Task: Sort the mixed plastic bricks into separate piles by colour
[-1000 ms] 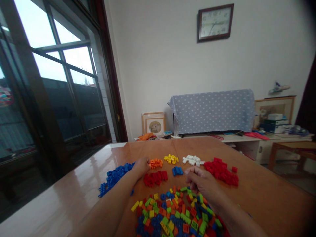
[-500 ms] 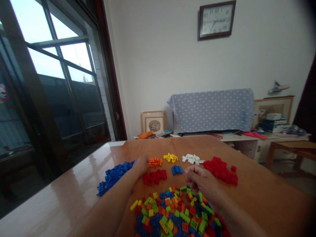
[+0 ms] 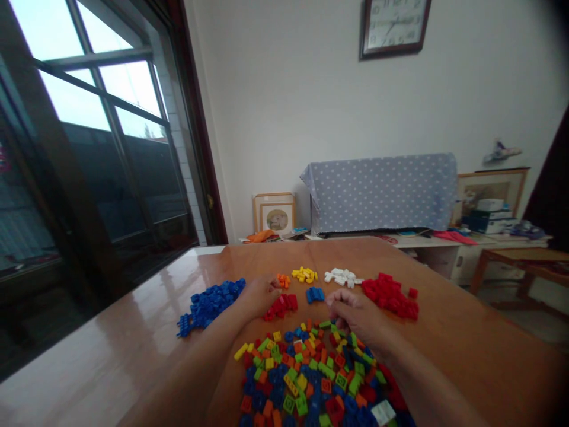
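My left hand point(image 3: 261, 295) is over the table between the big blue pile point(image 3: 214, 301) and the small orange pile point(image 3: 283, 281), its fingers bent together above the near red group point(image 3: 283, 305). Whatever it may hold is too small to make out. My right hand point(image 3: 349, 308) has its fingers curled together, just right of a few blue bricks point(image 3: 315, 295) and above the back edge of the mixed brick heap point(image 3: 311, 373); its contents are hidden. Yellow bricks point(image 3: 304, 274), white bricks point(image 3: 342, 277) and a larger red pile point(image 3: 390, 295) lie farther back.
The brown table point(image 3: 146, 332) reaches back toward a white cabinet point(image 3: 471, 261). A dotted cloth point(image 3: 382, 193) covers something on it. Framed pictures point(image 3: 276, 216) stand behind, a clock point(image 3: 395, 26) hangs on the wall, and a wooden stool point(image 3: 511, 258) is at the right.
My left hand has shifted right and now covers part of the orange pile and the near red group. My right hand stays near the blue bricks. The view has tilted slightly down.
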`<action>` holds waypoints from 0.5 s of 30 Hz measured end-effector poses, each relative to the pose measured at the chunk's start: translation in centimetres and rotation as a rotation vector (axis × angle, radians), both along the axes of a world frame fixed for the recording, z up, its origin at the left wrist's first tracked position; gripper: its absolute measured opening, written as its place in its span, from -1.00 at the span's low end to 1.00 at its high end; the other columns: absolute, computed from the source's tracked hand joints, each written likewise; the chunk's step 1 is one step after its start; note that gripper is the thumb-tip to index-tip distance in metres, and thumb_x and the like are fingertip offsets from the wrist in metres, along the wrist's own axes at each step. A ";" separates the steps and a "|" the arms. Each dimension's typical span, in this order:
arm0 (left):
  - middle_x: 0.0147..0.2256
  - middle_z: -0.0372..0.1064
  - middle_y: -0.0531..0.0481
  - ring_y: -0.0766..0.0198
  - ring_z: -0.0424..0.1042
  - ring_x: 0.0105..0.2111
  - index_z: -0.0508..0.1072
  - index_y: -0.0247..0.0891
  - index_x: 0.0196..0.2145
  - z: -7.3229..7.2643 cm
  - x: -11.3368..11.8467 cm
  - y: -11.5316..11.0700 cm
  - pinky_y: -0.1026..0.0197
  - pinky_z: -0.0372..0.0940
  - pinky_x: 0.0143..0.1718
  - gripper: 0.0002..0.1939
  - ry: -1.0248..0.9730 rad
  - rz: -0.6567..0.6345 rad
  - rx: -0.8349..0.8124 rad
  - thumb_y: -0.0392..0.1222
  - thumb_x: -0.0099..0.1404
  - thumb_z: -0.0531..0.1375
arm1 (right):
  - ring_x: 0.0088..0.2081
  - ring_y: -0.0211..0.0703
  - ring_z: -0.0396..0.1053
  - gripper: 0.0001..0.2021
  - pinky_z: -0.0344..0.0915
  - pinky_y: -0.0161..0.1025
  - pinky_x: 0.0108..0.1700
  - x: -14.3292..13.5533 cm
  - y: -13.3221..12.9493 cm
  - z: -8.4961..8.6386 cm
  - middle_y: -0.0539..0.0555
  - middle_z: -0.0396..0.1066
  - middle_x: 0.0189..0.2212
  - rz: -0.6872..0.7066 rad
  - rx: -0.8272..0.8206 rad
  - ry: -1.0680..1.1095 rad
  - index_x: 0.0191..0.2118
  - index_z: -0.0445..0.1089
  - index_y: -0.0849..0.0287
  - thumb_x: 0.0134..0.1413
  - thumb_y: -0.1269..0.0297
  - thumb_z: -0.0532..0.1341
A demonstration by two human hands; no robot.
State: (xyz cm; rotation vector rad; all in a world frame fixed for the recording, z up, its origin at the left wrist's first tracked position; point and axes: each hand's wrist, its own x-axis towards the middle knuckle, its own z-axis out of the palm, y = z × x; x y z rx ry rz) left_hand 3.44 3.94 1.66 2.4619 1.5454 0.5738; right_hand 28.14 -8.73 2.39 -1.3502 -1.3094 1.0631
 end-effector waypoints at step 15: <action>-0.03 0.40 -0.28 -0.17 0.30 0.01 0.48 -0.20 -0.07 0.2 5.7 -8.3 -0.21 0.10 0.02 -0.68 0.251 -0.108 -0.051 -0.10 0.30 0.05 | -0.42 -0.24 0.25 -0.79 -0.03 -0.33 -0.41 2.9 2.3 -3.5 -0.03 0.39 -0.47 0.000 0.172 -0.735 -0.26 0.44 0.15 -0.02 0.37 0.12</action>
